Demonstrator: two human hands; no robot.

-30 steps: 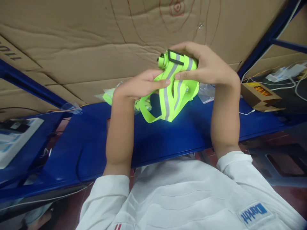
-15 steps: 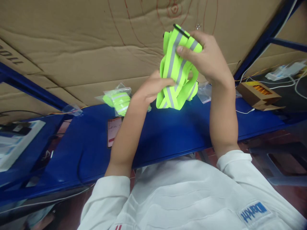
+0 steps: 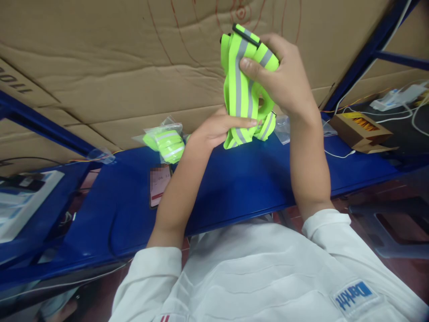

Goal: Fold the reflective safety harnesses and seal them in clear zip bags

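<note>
A neon yellow strap bundle (image 3: 238, 80) with grey reflective stripes and black buckles is held up above the blue table. My right hand (image 3: 279, 74) grips its upper part, thumb across the front. Lower down, my left hand (image 3: 223, 127) pinches the folded bands, its fingers partly hidden behind them. One small looped end with a buckle sits at the bundle's lower right. On the table beyond my left forearm lies a clear bag (image 3: 169, 143) with similar yellow straps inside. A phone (image 3: 159, 185) rests just in front of that bag.
Cardboard (image 3: 110, 58) stands behind the blue table (image 3: 241, 188). A clear plastic bag (image 3: 283, 129) lies behind the right forearm. An open brown box (image 3: 362, 134) sits at the right, near white cables. A white tray (image 3: 33, 201) is at the left. A grey stool (image 3: 395, 223) stands lower right.
Both hands remain on the strap bundle. The right hand has moved slightly up and left. The left hand has shifted right across the lower bands, which now hang straighter and more closely gathered.
</note>
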